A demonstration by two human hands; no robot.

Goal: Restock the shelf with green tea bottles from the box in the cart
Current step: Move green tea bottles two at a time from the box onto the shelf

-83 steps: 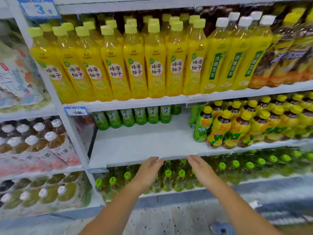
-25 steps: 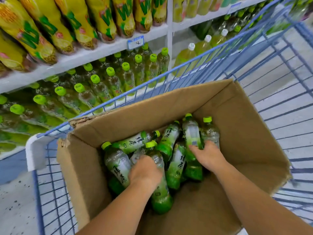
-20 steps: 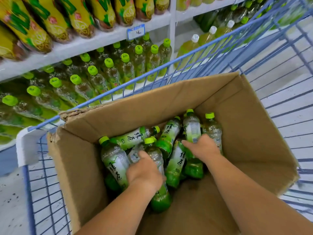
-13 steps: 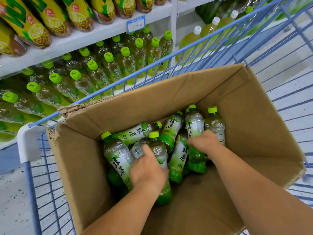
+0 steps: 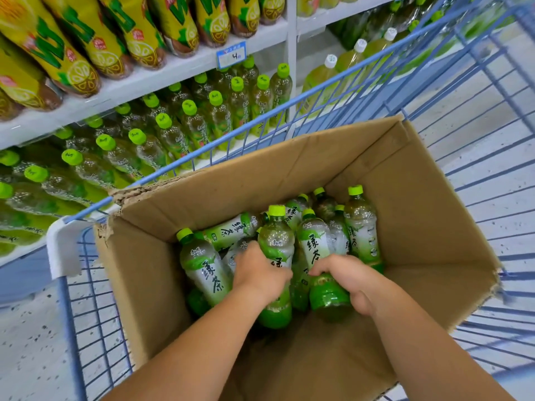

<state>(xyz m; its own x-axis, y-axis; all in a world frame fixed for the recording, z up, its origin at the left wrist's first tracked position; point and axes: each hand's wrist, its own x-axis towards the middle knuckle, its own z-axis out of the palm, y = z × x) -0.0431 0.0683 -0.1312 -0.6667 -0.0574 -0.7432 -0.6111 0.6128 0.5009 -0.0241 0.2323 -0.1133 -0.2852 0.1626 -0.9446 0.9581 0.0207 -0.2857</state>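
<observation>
pale speckled floor (image 5: 26,342) shows under a blue wire cart (image 5: 65,244), and inside the cart sits an open cardboard box (image 5: 428,227). both forearms reach into the box from its near edge. the left hand (image 5: 259,274) has its fingers curled round the middle of one green tea bottle (image 5: 276,235), cap pointing toward the box's far wall; the right hand (image 5: 348,277), just beside it, wraps its fingers round the lower part of a second green tea bottle (image 5: 315,244). more green tea bottles (image 5: 202,264) lie heaped against the box's far wall, some on their sides, one near upright at the right of the pile. beyond the box's far wall, past the cart rim, a white shelf (image 5: 144,79) carries yellow-labelled bottles (image 5: 86,44) above rows of green-capped bottles (image 5: 188,125), with a price tag (image 5: 231,55) on the shelf edge.
</observation>
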